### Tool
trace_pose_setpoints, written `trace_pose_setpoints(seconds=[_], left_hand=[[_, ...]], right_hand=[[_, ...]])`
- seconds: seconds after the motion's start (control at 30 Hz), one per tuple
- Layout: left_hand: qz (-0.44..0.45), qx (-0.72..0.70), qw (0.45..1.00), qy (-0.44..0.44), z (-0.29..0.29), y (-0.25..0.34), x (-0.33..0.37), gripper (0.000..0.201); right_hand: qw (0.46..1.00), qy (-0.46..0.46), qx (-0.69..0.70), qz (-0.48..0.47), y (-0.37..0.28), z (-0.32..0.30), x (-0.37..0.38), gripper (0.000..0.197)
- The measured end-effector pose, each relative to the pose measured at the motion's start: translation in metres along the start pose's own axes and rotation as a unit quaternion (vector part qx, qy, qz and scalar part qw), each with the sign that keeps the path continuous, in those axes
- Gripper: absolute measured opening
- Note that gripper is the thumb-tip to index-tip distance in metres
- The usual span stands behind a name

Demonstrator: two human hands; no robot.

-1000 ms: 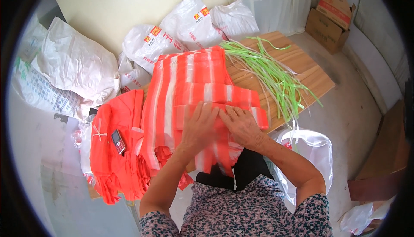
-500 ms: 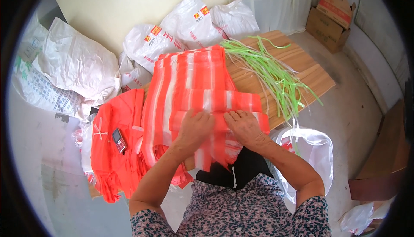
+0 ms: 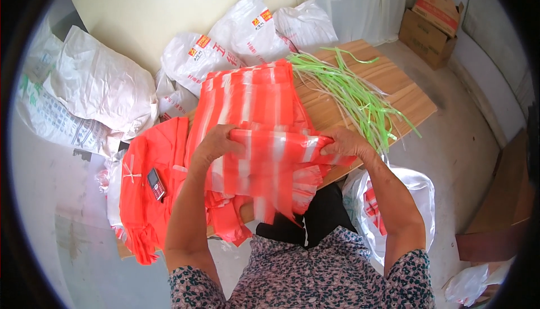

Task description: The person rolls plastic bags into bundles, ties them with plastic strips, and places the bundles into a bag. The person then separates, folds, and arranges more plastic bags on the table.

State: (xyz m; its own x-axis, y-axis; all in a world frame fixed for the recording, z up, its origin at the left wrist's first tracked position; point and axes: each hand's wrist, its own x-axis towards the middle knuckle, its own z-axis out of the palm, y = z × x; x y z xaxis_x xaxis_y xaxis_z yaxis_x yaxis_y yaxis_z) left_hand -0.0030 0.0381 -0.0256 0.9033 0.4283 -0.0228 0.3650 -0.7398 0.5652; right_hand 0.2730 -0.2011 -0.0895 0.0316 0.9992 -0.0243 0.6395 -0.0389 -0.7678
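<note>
Across the front of the stack, a red-and-white striped plastic bag (image 3: 267, 154) is held stretched sideways, its lower part hanging toward me and blurred. My left hand (image 3: 220, 142) is closed on its left end. At the other end, my right hand (image 3: 342, 142) pinches the bag with thumb and fingers. Behind and beneath it lies a thick stack of the same striped bags (image 3: 247, 92) on the wooden table. To the left is a pile of plain red bags (image 3: 140, 213) bound with a pale tie, with a small mobile phone (image 3: 156, 183) on top.
Green and clear plastic strips (image 3: 360, 98) lie loose on the wooden table (image 3: 402, 92) at the right. Under my right forearm stands a white bag-lined container (image 3: 423, 188) with red-striped plastic inside. White sacks (image 3: 104, 78) line the back and left; cardboard boxes (image 3: 430, 33) stand far right.
Both hands have moved apart, from close together pressing on the folded striped plastic to gripping its two ends. The bag's upper edge is now lifted and drawn taut between them.
</note>
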Motion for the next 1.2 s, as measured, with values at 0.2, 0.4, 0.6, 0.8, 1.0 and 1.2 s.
trace_pose_setpoints(seconds=[0.2,0.4,0.6,0.8,1.0,1.2], left_hand=[[-0.113,-0.103,0.944,0.293,0.067,0.014,-0.013,0.048],[-0.06,-0.51,0.844,0.155,0.172,0.059,-0.062,0.026],[-0.175,-0.812,0.544,0.118,0.188,0.101,-0.03,0.037],[-0.202,-0.869,0.438,0.114,0.16,0.128,-0.029,0.047],[-0.091,-0.719,0.672,0.152,0.165,0.111,-0.04,0.045],[-0.195,-0.839,0.494,0.12,0.152,0.112,-0.039,0.044]], right_hand=[[0.995,-0.048,0.069,0.047,0.005,-0.012,0.011,0.045],[0.993,-0.047,0.105,0.027,-0.009,-0.004,0.01,0.043],[0.981,-0.028,0.178,0.067,-0.015,0.012,-0.003,0.04],[0.996,-0.046,0.078,0.026,-0.037,0.033,-0.022,0.051],[0.977,0.202,0.072,-0.016,-0.072,0.068,-0.068,0.042],[0.967,0.251,0.049,0.015,-0.061,0.105,-0.077,0.032]])
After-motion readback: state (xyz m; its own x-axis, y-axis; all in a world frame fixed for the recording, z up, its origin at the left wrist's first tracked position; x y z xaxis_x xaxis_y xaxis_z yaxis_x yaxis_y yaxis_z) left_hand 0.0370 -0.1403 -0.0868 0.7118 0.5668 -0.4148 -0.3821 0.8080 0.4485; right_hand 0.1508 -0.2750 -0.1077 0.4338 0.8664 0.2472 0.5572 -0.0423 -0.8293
